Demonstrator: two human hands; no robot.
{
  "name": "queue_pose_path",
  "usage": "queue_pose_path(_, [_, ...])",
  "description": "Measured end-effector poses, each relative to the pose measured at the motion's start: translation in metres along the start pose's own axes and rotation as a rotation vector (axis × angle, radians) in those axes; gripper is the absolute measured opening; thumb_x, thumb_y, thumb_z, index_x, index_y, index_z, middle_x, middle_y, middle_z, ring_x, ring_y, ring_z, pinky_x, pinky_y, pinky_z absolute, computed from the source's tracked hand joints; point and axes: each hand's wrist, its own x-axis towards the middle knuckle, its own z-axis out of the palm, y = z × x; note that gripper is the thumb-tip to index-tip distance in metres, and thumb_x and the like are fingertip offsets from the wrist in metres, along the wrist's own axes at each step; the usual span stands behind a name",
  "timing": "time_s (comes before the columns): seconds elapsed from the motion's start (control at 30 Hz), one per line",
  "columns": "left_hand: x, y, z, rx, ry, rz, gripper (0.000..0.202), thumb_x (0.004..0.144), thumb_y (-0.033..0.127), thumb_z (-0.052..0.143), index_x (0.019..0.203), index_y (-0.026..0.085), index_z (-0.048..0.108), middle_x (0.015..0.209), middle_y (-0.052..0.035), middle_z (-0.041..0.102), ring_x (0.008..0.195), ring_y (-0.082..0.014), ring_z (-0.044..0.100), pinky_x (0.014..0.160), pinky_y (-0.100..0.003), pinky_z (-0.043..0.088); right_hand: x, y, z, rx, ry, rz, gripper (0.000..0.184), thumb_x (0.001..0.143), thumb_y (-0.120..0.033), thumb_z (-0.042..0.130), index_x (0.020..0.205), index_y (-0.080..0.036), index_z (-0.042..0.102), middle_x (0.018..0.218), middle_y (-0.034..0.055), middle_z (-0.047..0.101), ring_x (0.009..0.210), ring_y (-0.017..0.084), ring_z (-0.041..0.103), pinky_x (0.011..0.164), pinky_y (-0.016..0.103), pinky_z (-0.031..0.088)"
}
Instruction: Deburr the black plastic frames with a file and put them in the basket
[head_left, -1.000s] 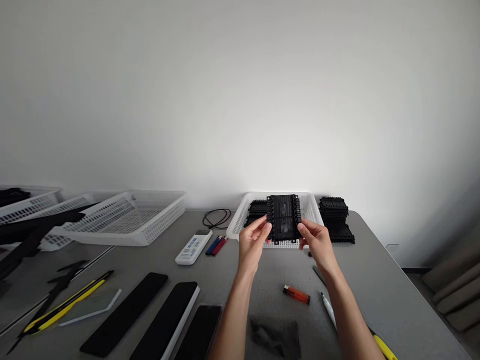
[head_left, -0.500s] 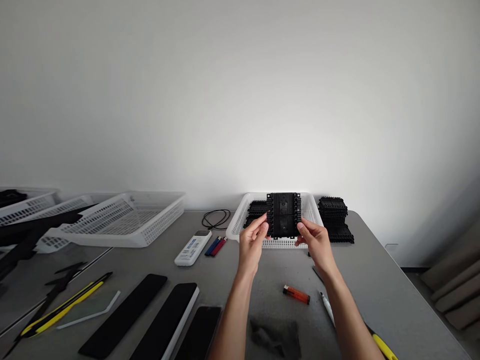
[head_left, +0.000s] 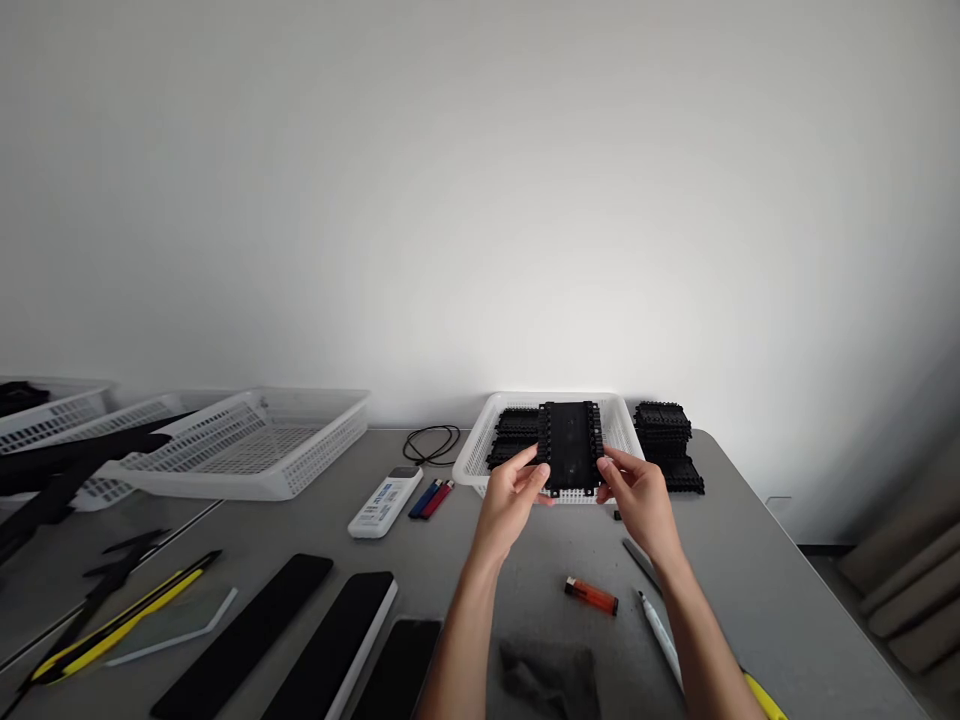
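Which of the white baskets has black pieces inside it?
The white basket just beyond both hands, with black pieces stacked inside. The big basket further left shows only its bare mesh floor.

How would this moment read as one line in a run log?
left hand: grips black plastic part, left edge | right hand: grips right edge | part: over white basket | orange lighter: on table

A big grey table (head_left: 757,560) stands against a plain white wall (head_left: 480,180), lit softly just above it.
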Motion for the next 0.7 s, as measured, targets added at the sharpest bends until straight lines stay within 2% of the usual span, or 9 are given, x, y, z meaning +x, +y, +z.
queue_pose_path(0.1, [-0.003,0.006,0.0,-0.072,-0.013,-0.058,0.075,0.068,0.049,0.078,0.129,0.009,0.058,0.073,-0.0025,0.064,0.068,-0.0172,0.06,0.058,-0.033,0.061,-0.006,-0.008,-0.003,-0.069,0.02,-0.023,0.067,0.083,-0.06,0.059,0.122,-0.006,0.065,0.061,0.0041,0.065,0.054,0.018,0.06,0.054,0.029,0.046])
queue_pose_path(0.17, [-0.004,0.01,0.0,-0.113,-0.029,-0.064,0.074,0.065,0.047,0.081,0.125,0.01,0.06,0.069,0.0,0.059,0.068,-0.0161,0.058,0.057,-0.032,0.061,-0.011,-0.015,-0.009,-0.174,0.005,-0.052,0.062,0.086,-0.059,0.056,0.123,-0.01,0.065,0.068,0.006,0.069,0.058,0.019,0.062,0.055,0.029,0.046])
queue_pose_path(0.23, [-0.005,0.013,-0.001,-0.138,-0.027,-0.069,0.071,0.064,0.045,0.081,0.121,0.01,0.061,0.068,0.0008,0.057,0.066,-0.0146,0.055,0.056,-0.032,0.061,-0.019,-0.021,-0.019,-0.377,-0.003,-0.072,0.052,0.089,-0.055,0.052,0.12,-0.016,0.067,0.077,0.007,0.071,0.065,0.02,0.065,0.058,0.029,0.046])
queue_pose_path(0.3, [-0.006,0.015,-0.002,-0.15,-0.002,-0.075,0.071,0.064,0.044,0.081,0.122,0.01,0.059,0.068,0.0018,0.055,0.064,-0.0135,0.053,0.057,-0.032,0.061,-0.031,-0.019,-0.031,-0.675,-0.013,-0.038,0.038,0.092,-0.049,0.051,0.109,-0.021,0.07,0.078,0.0064,0.071,0.068,0.021,0.066,0.059,0.029,0.044])
queue_pose_path(0.37, [-0.007,0.017,-0.003,-0.156,0.007,-0.079,0.073,0.064,0.044,0.081,0.124,0.01,0.058,0.066,0.0028,0.053,0.064,-0.0132,0.052,0.057,-0.033,0.061,-0.047,-0.008,-0.041,-0.979,-0.098,0.072,0.026,0.092,-0.041,0.053,0.095,-0.021,0.069,0.074,0.0059,0.07,0.067,0.023,0.066,0.057,0.029,0.041])
queue_pose_path(0.47, [-0.007,0.018,-0.005,-0.167,-0.005,-0.077,0.076,0.064,0.045,0.081,0.126,0.009,0.056,0.064,0.0041,0.05,0.062,-0.0126,0.051,0.057,-0.033,0.061,-0.075,0.022,-0.05,-1.238,-0.271,0.245,0.013,0.086,-0.029,0.062,0.093,-0.02,0.066,0.085,0.0087,0.072,0.077,0.027,0.07,0.058,0.029,0.041])
queue_pose_path(0.53, [-0.006,0.017,-0.006,-0.181,-0.013,-0.066,0.078,0.064,0.044,0.081,0.127,0.008,0.055,0.064,0.0045,0.05,0.061,-0.0123,0.051,0.056,-0.032,0.06,-0.093,0.045,-0.052,-1.295,-0.366,0.327,0.015,0.082,-0.023,0.065,0.097,-0.02,0.065,0.095,0.0099,0.072,0.087,0.029,0.07,0.062,0.03,0.043])
queue_pose_path(0.6, [-0.005,0.014,-0.007,-0.189,-0.024,-0.054,0.077,0.064,0.043,0.081,0.128,0.008,0.054,0.065,0.0048,0.05,0.06,-0.0123,0.052,0.057,-0.032,0.06,-0.107,0.065,-0.052,-1.316,-0.383,0.359,0.018,0.081,-0.017,0.064,0.099,-0.02,0.065,0.099,0.0107,0.072,0.092,0.03,0.07,0.065,0.031,0.045])
queue_pose_path(0.7, [-0.003,0.009,-0.009,-0.169,-0.049,-0.054,0.071,0.069,0.043,0.078,0.128,0.011,0.054,0.067,0.0046,0.051,0.06,-0.0126,0.055,0.06,-0.033,0.06,-0.12,0.09,-0.05,-1.289,-0.368,0.355,0.024,0.081,-0.01,0.059,0.102,-0.02,0.064,0.096,0.0102,0.072,0.088,0.027,0.071,0.065,0.031,0.047])
